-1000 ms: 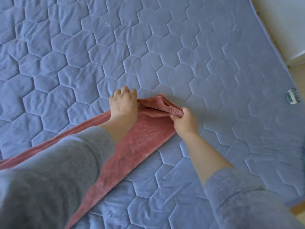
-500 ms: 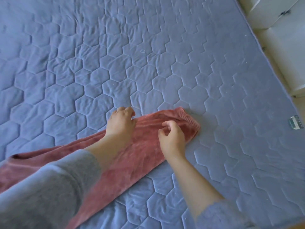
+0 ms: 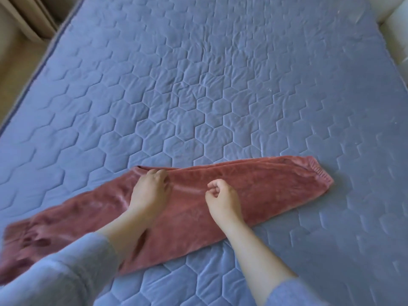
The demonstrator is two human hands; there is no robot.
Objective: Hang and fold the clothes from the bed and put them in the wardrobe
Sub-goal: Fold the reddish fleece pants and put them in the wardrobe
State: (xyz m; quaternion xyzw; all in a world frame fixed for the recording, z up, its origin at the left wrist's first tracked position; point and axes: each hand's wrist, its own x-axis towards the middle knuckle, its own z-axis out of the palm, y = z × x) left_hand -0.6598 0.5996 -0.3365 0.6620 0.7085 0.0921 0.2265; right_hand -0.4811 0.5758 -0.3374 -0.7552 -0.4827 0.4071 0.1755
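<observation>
A pair of dusty-red plush trousers (image 3: 276, 184) lies flat and lengthwise across the near part of the blue quilted bed (image 3: 198, 85). Its elastic band end (image 3: 318, 171) points right, and the other end runs off to the lower left under my sleeve. My left hand (image 3: 150, 191) rests on the fabric near its far edge, with the fingers bent. To its right, my right hand (image 3: 223, 199) is just above the middle of the garment, fingers loosely curled and holding nothing.
The bed's left edge runs diagonally at the upper left, with beige floor (image 3: 13, 51) beyond it. White furniture (image 3: 395, 29) stands past the bed's right edge. No other clothes show on the bed.
My right hand let go of the elastic band end, which now lies flat. Both hands moved left along the trousers. The view swung left, so more of the bed shows.
</observation>
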